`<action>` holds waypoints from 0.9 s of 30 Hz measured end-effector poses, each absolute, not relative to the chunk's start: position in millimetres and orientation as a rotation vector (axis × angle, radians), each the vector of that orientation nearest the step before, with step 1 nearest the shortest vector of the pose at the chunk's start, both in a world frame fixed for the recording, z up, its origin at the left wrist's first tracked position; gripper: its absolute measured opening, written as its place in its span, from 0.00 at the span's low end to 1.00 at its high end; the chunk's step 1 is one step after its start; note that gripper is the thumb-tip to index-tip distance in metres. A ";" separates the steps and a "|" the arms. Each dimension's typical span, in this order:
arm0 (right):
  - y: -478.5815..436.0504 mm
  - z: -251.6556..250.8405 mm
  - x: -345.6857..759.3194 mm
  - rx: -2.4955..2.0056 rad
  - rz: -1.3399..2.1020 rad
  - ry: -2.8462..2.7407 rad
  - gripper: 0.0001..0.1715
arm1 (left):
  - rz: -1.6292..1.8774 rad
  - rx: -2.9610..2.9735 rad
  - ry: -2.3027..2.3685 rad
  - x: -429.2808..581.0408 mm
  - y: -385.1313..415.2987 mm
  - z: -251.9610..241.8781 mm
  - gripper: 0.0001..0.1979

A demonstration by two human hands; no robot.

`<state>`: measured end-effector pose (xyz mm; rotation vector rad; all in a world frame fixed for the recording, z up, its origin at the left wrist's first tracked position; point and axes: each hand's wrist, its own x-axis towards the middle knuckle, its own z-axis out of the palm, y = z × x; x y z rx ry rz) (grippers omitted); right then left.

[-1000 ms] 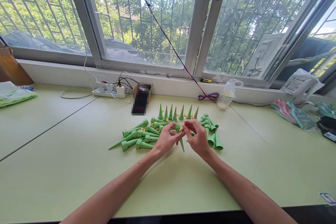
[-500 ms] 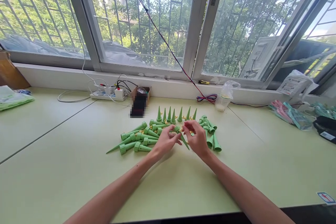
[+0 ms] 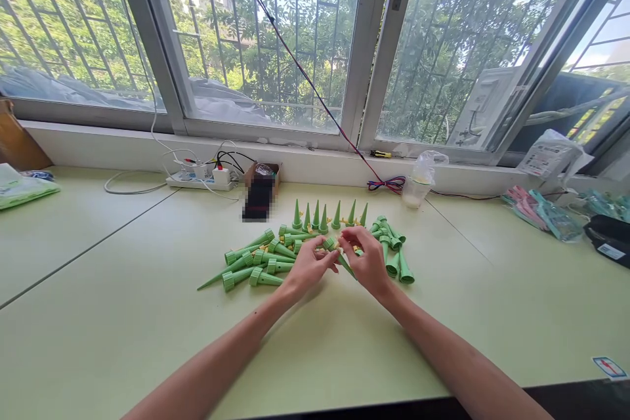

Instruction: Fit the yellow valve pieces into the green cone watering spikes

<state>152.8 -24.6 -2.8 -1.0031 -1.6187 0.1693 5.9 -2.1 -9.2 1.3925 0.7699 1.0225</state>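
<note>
My left hand (image 3: 310,268) is closed around a green plastic watering spike (image 3: 347,266), its ribbed cap up and its tip slanting down to the right. My right hand (image 3: 368,261) pinches at the spike's side near the cap, where a small yellow valve piece (image 3: 337,245) shows between the fingers. Left of my hands lies a heap of capped green spikes (image 3: 237,277) with yellow bits among them. Behind, a row of green cones (image 3: 336,215) stands points up. To the right lie several hollow green cones (image 3: 405,270) without caps.
On the pale green table (image 3: 315,354) a small cardboard box (image 3: 276,177) and a power strip (image 3: 197,180) stand at the back. A plastic cup in a bag (image 3: 416,189) is back right. Pink and teal packets (image 3: 546,213) and a black item (image 3: 608,236) lie far right.
My right hand has shifted slightly left, closer against the spike and the yellow piece. My left hand keeps its hold. The whole view has moved a little.
</note>
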 end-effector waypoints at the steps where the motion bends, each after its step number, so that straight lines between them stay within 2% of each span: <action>1: -24.3 -2.7 152.8 -1.004 0.162 -1.624 0.04 | 1.025 1.398 0.766 5.8 -1.9 -9.5 0.22; 13: -22.2 -5.5 154.9 -1.006 0.166 -1.633 0.05 | 1.039 1.456 0.814 4.8 -0.1 -10.2 0.19; 27: -16.3 -9.5 156.6 -1.033 0.404 -1.555 0.05 | 1.132 1.775 0.957 3.5 -1.8 -11.9 0.16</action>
